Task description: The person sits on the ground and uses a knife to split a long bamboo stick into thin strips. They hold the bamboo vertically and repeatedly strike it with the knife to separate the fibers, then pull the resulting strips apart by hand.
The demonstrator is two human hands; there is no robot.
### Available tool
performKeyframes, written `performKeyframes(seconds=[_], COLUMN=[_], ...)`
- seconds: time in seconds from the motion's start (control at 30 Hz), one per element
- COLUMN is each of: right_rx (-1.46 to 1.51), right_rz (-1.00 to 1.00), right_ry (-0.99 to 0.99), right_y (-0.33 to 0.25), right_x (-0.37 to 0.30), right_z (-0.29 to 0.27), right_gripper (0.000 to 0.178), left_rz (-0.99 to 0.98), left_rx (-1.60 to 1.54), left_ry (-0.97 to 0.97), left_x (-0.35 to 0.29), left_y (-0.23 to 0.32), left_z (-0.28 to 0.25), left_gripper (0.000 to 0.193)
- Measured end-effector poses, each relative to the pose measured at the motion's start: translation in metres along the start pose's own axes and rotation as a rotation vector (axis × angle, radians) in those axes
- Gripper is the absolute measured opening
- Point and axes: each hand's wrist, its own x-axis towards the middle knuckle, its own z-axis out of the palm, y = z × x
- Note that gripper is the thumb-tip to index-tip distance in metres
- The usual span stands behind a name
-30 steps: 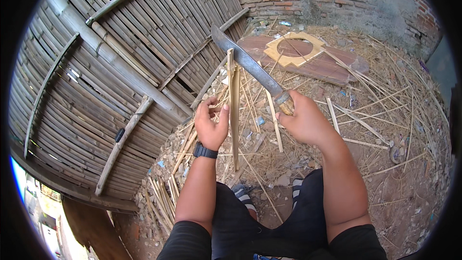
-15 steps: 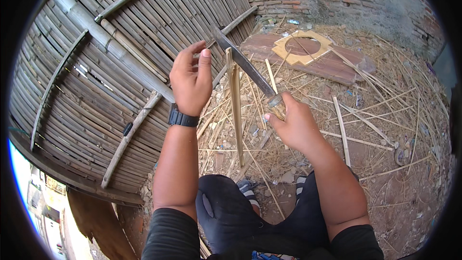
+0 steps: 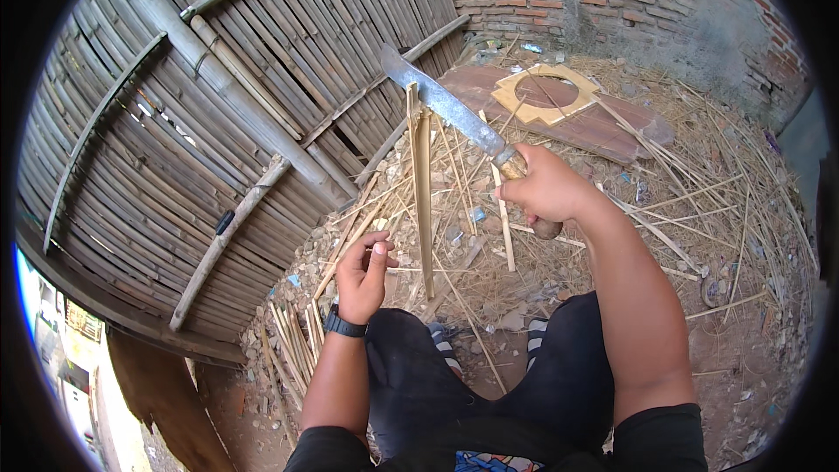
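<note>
My right hand (image 3: 549, 185) is closed round the wooden handle of a machete (image 3: 454, 112). Its broad grey blade slants up to the left, with the flat side showing. Against the blade, near the top, stands a split length of bamboo (image 3: 423, 201). It is almost upright, and its upper end looks cleft. My left hand (image 3: 360, 275) is low beside the bamboo's lower part, apart from it, fingers loosely bent and nothing in them. A pale bamboo strip (image 3: 503, 227) shows just right of the bamboo, below the machete.
A bamboo-slat wall (image 3: 236, 122) rises at the left, a brick wall (image 3: 629, 0) at the back. On a brown board (image 3: 625, 135) lies a yellowish frame (image 3: 507, 100) with a round hole. Strips and shavings litter the ground; several bamboo strips (image 3: 293, 341) lie bundled beside my left forearm.
My left hand has dropped from beside the bamboo's top to near its lower end. The machete has turned so its flat side shows, still at the bamboo's top.
</note>
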Motion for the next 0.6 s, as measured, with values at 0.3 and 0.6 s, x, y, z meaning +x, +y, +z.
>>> performKeyframes(seconds=[0.3,0.6], right_rx=[-0.538,-0.29], right_rz=[0.019,0.067], right_ry=[0.318,0.17], right_y=[-0.014,-0.02], right_x=[0.002,-0.032], right_z=[-0.01,-0.016], right_gripper=[0.044,0.044], left_rz=[0.24,0.457], left_rx=[0.098,0.168], left_ry=[0.132,0.238], left_x=[0.03,0.115], left_y=[0.044,0.101], left_z=[-0.001,0.028], left_gripper=[0.029,0.029])
